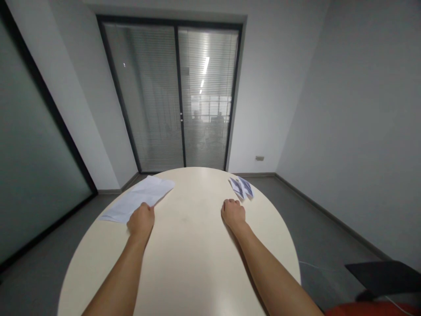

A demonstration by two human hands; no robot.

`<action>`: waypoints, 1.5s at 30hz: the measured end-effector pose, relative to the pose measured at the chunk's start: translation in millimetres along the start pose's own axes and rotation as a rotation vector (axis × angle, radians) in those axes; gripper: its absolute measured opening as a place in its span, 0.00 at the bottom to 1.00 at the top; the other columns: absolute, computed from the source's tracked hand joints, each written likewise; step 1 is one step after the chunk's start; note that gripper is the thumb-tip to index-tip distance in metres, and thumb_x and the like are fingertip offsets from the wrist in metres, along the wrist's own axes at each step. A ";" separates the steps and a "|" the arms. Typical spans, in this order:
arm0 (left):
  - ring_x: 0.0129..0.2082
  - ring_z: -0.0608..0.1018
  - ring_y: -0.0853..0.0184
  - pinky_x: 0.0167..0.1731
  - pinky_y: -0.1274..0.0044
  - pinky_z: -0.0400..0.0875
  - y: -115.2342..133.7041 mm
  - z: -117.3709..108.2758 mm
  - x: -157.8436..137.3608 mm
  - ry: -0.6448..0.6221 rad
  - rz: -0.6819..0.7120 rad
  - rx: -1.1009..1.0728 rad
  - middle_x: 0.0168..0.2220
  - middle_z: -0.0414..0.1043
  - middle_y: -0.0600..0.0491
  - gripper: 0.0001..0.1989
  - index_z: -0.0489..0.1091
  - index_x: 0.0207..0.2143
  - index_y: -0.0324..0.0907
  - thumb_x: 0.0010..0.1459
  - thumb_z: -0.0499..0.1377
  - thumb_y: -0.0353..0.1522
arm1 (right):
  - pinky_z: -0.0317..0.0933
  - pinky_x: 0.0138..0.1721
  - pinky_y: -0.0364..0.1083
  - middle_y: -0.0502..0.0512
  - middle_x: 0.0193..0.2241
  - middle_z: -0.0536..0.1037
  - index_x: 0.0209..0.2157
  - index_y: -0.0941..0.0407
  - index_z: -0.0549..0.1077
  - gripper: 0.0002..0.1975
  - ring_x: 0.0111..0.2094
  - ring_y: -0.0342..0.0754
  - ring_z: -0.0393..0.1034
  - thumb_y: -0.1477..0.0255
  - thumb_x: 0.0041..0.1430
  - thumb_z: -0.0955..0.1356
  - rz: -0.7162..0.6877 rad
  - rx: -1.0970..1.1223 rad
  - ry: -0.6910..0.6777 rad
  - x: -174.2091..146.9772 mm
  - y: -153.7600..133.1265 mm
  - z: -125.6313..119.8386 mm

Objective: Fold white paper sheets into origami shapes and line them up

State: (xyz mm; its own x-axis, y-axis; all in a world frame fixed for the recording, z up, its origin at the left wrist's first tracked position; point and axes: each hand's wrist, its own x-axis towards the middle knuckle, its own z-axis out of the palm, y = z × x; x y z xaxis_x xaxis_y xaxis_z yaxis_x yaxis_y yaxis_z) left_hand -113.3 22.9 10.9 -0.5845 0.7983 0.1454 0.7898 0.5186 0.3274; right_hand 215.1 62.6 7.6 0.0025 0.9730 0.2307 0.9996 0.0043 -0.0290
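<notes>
Table (187,259) bears paper (138,197) and printed pieces (238,188); left hand (141,219) and right hand (233,213) curled closed.

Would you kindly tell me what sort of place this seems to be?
Probably an office meeting room, judging by the rounded pale table, the dark-framed glazing with slatted blinds and the frosted panel.

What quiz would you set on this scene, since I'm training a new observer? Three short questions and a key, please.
1. What lies on the round table nearest the left hand?
2. True or false: the printed paper pieces lie beyond the right hand.
3. What hangs in the dark frame: A) coats; B) blinds; C) posters?

Key: 1. A white paper sheet. 2. True. 3. B.
</notes>
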 end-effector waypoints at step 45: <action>0.72 0.51 0.51 0.68 0.58 0.48 67.7 23.2 -86.1 -0.273 0.774 0.043 0.72 0.49 0.44 0.29 0.58 0.67 0.40 0.69 0.45 0.41 | 0.59 0.57 0.48 0.61 0.53 0.77 0.55 0.56 0.75 0.20 0.54 0.52 0.70 0.62 0.68 0.63 -0.476 0.374 0.002 -27.1 -35.5 -32.8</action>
State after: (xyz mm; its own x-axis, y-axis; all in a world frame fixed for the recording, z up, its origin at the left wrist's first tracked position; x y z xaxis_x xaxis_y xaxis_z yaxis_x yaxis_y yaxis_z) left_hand -5.1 -3.6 -1.1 0.1898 0.9785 0.0812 0.9606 -0.2022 0.1908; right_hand 180.5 28.6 34.2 -0.4423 0.8438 0.3039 0.8126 0.5205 -0.2624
